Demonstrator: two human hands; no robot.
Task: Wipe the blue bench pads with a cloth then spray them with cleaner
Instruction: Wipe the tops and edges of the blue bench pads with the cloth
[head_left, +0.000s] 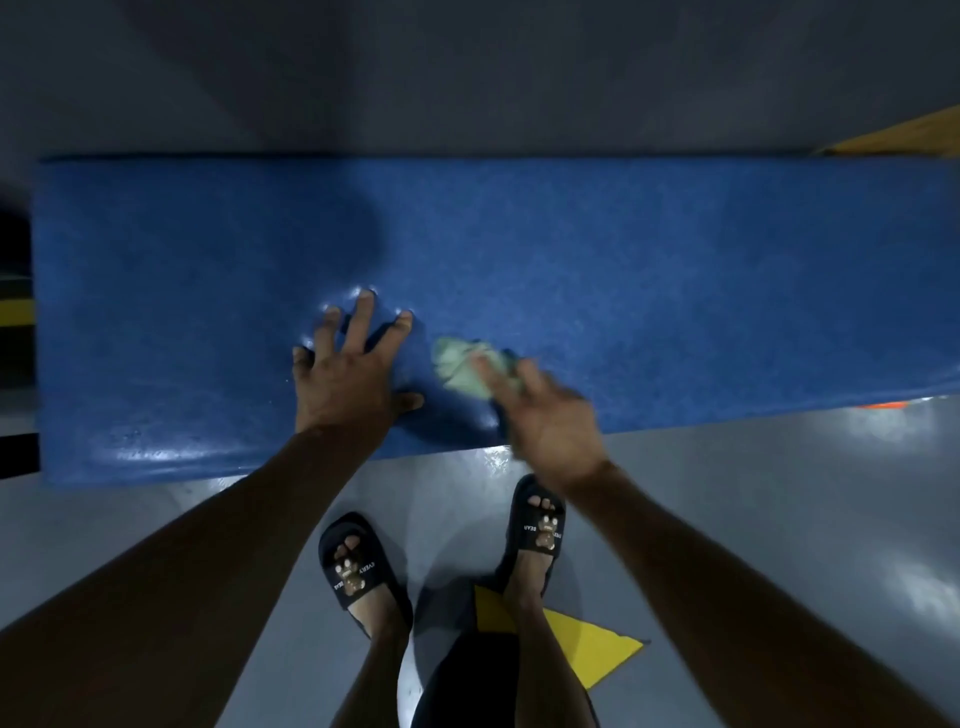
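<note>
While left hand presses blue pad | grey floor | dim room

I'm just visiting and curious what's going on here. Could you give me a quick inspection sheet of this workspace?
Surface: long blue padded vinyl bench pad, glossy along its near edge.
Job's things: crumpled pale green cloth lying on the pad; no spray bottle seen.
Clutter: nothing seen on the pad.
Hands: left hand pressed flat on the pad, fingers spread; right hand blurred, its fingers on the cloth.
Cables: nothing seen.
Surroundings: shiny grey floor with a yellow triangular marking; the person's feet in black slide sandals; a wooden edge at upper right.
</note>
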